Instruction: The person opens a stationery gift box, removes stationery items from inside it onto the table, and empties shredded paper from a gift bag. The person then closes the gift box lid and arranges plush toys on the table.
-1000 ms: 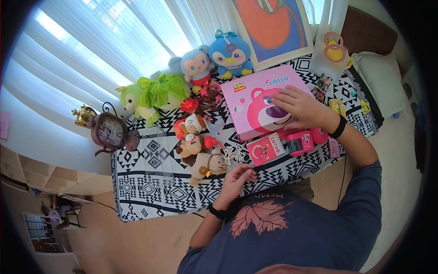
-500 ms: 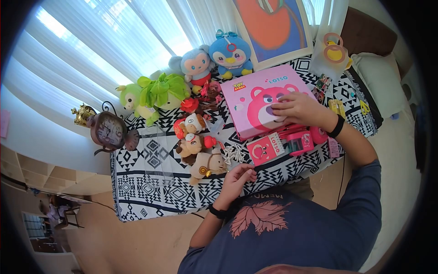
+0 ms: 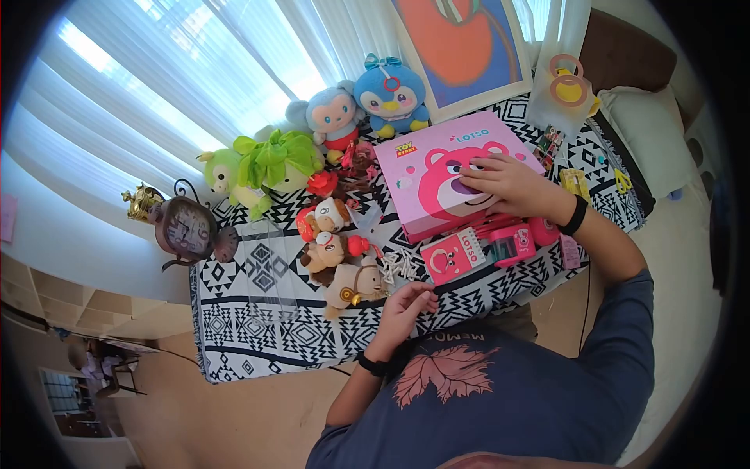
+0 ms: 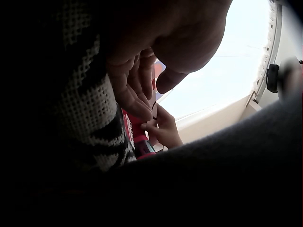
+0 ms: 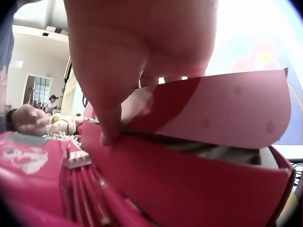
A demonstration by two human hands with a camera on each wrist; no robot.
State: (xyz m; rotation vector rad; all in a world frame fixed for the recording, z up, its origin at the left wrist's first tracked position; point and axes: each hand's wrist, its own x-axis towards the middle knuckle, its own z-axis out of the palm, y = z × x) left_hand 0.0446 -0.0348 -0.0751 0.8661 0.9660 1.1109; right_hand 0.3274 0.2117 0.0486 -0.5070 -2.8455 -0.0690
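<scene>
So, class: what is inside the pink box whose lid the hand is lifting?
The right hand grips the lid of the pink box, raised only a crack. The right wrist view shows a dark gap; the contents are hidden.

Daylight glares through the curtains (image 3: 180, 86), fisheye edges bend and darken, and both wrist views blur.

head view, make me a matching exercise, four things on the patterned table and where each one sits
Things:
1. pink box
2. blue penguin plush
3. clock
4. left hand

Places:
A. at the table's left edge, beside a small gold crown
B. under the right hand, which lifts its lid at the front
C. at the table's near edge, beside the brown plush
D. at the back, in front of the framed picture by the curtain

Pairs: 1-B, 2-D, 3-A, 4-C
</scene>
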